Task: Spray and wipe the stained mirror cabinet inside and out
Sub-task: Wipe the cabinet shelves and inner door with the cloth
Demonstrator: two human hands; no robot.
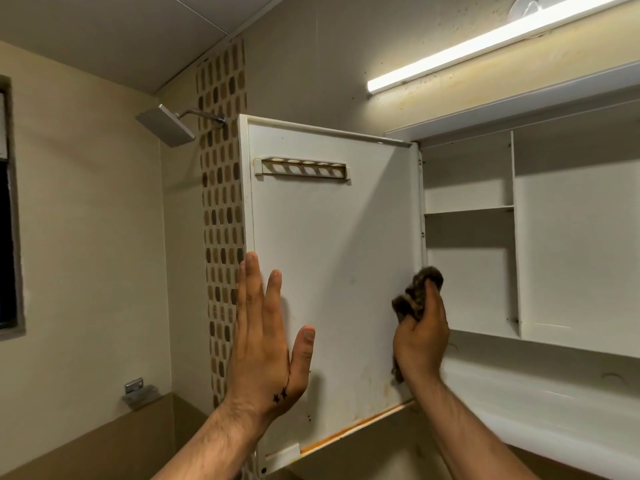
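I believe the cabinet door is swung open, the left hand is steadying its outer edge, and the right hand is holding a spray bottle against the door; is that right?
Not quite: the head view shows the right hand holding a crumpled dark cloth, not a spray bottle. The rest stands: the cabinet door is open and the left hand steadies its outer edge.

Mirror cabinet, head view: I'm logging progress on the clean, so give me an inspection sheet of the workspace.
Surface: white inner face of the open cabinet door, orange-brown stains along the bottom edge.
Job's things: crumpled dark brown cloth; no spray bottle seen.
Clutter: nothing seen; white cabinet shelves bare.
Hands: left hand flat on the door; right hand gripping the cloth.
Cables: nothing seen.
Surroundings: lit tube light, square metal shower head.
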